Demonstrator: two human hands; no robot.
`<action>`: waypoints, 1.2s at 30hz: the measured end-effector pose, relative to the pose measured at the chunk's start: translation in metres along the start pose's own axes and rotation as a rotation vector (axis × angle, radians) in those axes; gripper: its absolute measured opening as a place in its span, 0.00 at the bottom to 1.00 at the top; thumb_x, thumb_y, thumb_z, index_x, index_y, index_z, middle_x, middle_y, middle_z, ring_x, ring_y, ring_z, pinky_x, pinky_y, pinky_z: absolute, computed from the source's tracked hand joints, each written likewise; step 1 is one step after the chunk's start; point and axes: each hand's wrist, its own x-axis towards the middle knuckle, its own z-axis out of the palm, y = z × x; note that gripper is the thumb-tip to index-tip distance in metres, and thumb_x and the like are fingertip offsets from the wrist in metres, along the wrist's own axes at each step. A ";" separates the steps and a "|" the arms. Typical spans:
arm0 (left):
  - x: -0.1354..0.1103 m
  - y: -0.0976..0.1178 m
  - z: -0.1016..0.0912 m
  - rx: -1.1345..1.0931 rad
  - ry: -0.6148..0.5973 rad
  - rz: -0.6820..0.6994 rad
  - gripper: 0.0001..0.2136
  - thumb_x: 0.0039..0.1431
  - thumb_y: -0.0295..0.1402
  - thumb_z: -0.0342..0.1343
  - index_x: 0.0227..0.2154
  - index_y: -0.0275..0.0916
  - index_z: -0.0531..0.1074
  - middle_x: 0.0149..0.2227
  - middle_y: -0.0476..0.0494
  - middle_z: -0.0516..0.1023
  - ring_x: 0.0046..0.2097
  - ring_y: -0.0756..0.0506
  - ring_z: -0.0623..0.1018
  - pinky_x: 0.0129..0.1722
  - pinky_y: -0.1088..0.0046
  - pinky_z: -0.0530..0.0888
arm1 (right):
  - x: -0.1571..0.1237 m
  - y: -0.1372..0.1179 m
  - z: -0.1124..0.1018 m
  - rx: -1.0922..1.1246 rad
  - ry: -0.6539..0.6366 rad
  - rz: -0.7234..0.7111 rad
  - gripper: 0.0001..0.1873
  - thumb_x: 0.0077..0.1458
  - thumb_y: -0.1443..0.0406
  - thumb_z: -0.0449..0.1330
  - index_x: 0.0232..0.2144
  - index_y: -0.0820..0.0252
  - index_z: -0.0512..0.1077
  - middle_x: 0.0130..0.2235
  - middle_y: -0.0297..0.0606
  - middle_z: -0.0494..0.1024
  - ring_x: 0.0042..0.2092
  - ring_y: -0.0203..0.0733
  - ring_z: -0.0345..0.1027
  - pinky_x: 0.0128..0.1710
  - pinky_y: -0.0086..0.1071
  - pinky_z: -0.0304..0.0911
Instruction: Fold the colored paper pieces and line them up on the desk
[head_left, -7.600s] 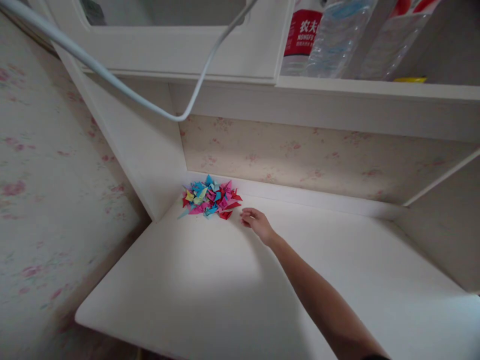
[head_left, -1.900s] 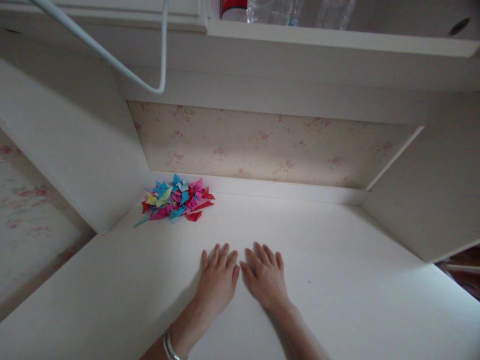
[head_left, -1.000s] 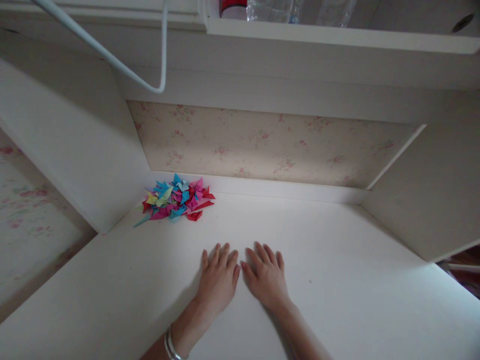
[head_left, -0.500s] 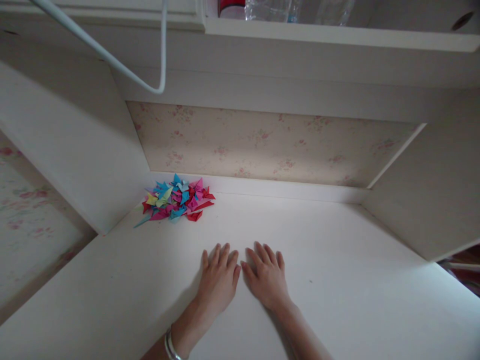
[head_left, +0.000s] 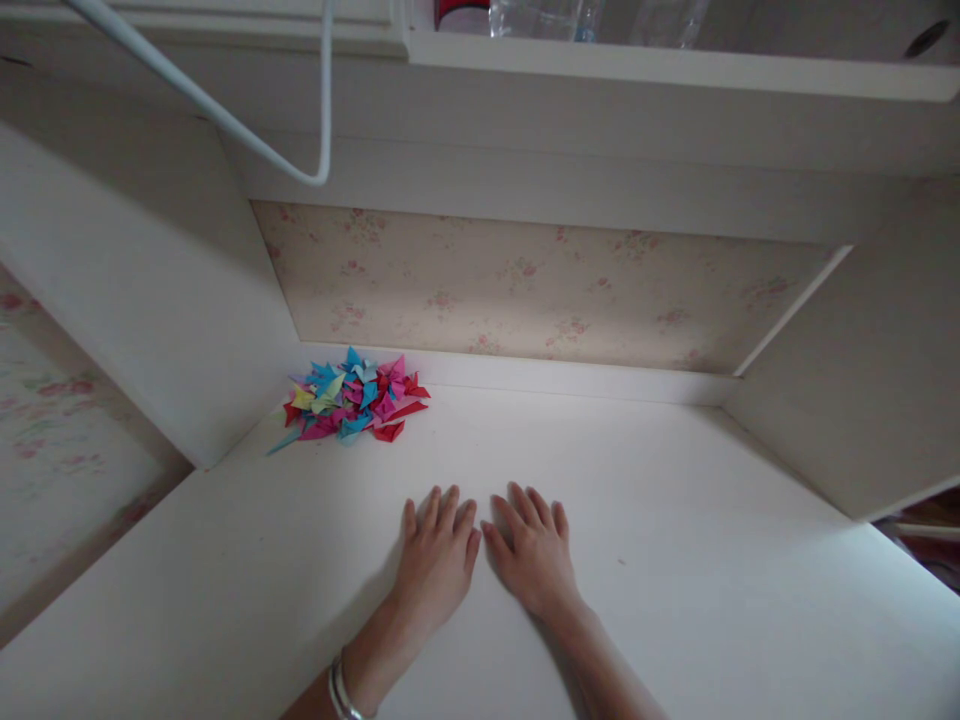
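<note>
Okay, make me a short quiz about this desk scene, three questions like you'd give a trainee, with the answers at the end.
1. Multiple choice: where does the pile of folded paper pieces lie on the desk? A) in the far left corner; B) between the two hands; C) at the near right edge.
2. True or false: the left hand and the right hand both lie flat on the desk, palms down, holding nothing.
3. Short answer: which wrist wears the bracelet?
Key: 1 A. 2 true. 3 the left wrist.
</note>
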 end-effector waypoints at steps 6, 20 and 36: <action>0.000 0.000 0.000 -0.002 0.000 -0.002 0.19 0.66 0.39 0.41 0.56 0.48 0.67 0.62 0.42 0.64 0.63 0.36 0.61 0.60 0.45 0.56 | -0.001 0.002 0.002 -0.008 0.006 -0.018 0.24 0.62 0.52 0.47 0.57 0.46 0.66 0.64 0.37 0.60 0.64 0.52 0.49 0.61 0.53 0.38; -0.001 0.000 0.001 -0.013 0.004 0.002 0.19 0.67 0.38 0.40 0.56 0.47 0.66 0.62 0.42 0.64 0.63 0.35 0.60 0.60 0.44 0.56 | -0.002 0.003 0.003 0.002 0.030 -0.022 0.23 0.62 0.52 0.47 0.56 0.46 0.66 0.63 0.36 0.61 0.64 0.52 0.49 0.62 0.52 0.37; 0.034 -0.043 -0.008 -0.405 0.077 -0.157 0.12 0.60 0.30 0.49 0.43 0.41 0.75 0.50 0.42 0.74 0.52 0.45 0.73 0.54 0.67 0.68 | -0.008 -0.001 0.004 0.074 0.143 -0.039 0.20 0.61 0.54 0.50 0.52 0.48 0.70 0.60 0.37 0.67 0.61 0.50 0.54 0.62 0.48 0.38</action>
